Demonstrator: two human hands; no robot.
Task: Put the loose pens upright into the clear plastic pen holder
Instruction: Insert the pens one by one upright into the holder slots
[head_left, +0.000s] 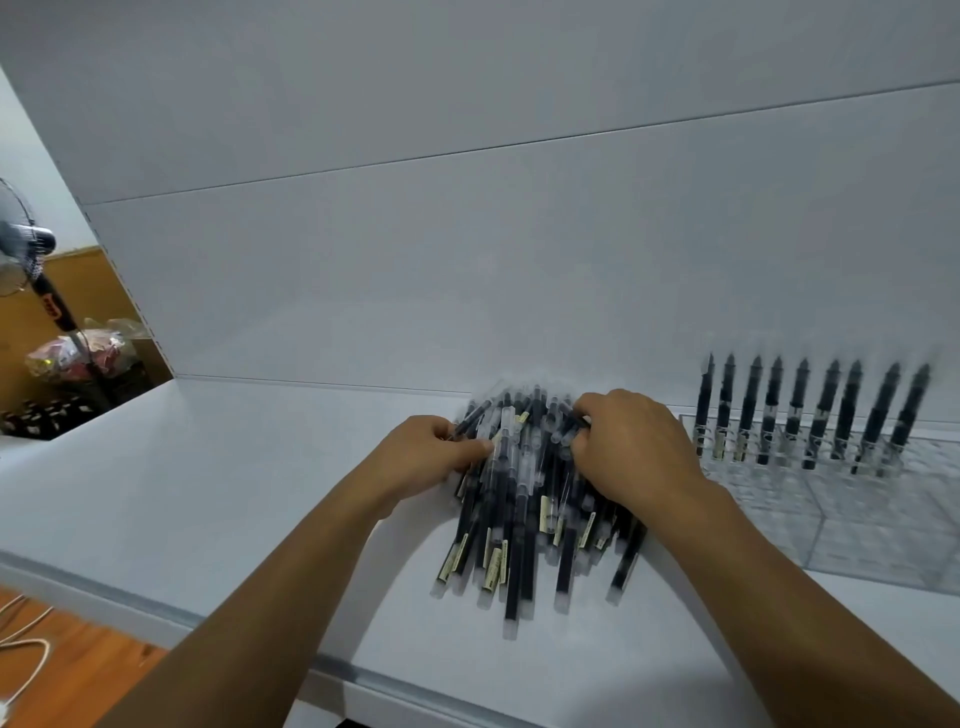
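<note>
Left hand (434, 453): palm down, fingers curled inward, thumb pointed right; forearm bare, extended from the lower left. Right hand (631, 449): palm down, knuckles raised, fingers bent and tucked under at the far edge; forearm bare, extended from the lower right. Both hands are held level and near each other, slightly blurred.

A white bench (208, 493) meets plain white wall panels (467, 208). At the left of the frame stand a fan (21, 244), a wooden floor (78, 670) and white cables (26, 649).
</note>
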